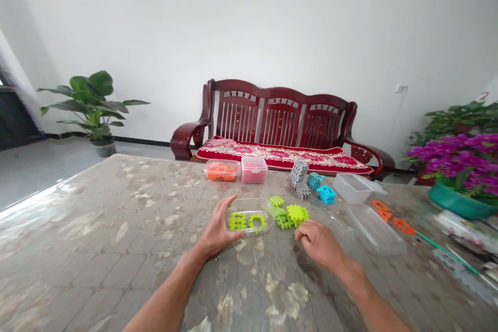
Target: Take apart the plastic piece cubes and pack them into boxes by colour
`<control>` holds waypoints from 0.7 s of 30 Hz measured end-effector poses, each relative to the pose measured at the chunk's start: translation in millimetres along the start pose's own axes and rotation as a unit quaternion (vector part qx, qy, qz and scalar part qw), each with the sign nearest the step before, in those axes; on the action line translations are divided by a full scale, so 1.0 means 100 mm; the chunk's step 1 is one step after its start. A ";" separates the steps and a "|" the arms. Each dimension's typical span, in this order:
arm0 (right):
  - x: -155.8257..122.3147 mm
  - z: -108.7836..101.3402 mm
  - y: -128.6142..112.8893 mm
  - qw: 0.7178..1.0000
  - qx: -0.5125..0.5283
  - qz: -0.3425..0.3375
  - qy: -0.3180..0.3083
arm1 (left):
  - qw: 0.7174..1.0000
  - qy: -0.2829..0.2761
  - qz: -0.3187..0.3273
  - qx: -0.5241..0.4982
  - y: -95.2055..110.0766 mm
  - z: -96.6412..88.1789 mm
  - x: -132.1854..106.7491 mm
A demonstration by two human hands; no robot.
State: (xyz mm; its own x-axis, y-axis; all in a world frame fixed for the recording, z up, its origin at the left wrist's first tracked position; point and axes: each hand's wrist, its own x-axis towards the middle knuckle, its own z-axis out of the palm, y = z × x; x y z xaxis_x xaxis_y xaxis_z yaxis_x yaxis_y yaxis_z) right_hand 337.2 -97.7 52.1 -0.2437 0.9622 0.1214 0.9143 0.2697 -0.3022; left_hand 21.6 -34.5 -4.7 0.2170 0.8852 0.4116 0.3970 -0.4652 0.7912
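A clear plastic box [249, 206] on the table [116, 228] holds two lime-green gear-shaped pieces [246, 221]. My left hand [218, 228] rests against the box's left side, thumb and fingers spread around its near corner. Right of the box lies a loose cluster of green pieces [288, 212]. My right hand [317, 241] sits just below that cluster with its fingers curled downward; whether anything is in them is hidden.
Farther back stand a box of orange pieces [222, 170] and a pink box [253, 169]. Grey pieces [299, 179] and blue pieces [322, 188] lie mid-right, beside empty clear boxes [356, 188] and lids [375, 228]. Orange pieces [389, 216], flowers [459, 166] and a bench [280, 129] lie beyond.
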 end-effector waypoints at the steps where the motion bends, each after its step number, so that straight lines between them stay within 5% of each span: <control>1: -0.08 0.02 0.06 1.000 -0.017 -0.007 -0.007 | 1.000 -0.001 0.002 0.002 0.00 0.00 0.00; 8: -0.35 0.06 0.44 0.991 -0.104 0.082 0.019 | 1.000 0.009 0.012 0.025 0.00 0.01 0.00; 13: -0.06 0.28 0.45 0.977 0.013 0.162 0.139 | 1.000 0.004 0.005 0.024 0.00 0.01 0.01; 21: 0.39 0.67 0.50 0.971 0.068 0.145 0.178 | 1.000 -0.006 0.005 0.004 -0.03 0.00 0.01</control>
State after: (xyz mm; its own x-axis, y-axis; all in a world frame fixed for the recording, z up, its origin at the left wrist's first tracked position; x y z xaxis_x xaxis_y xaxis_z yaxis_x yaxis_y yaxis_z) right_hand 352.0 -43.9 -22.0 0.1660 0.9314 0.3238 0.8705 0.0158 -0.4919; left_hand 21.0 -31.9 -6.9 0.2312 0.8803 0.4142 0.4018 -0.4742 0.7834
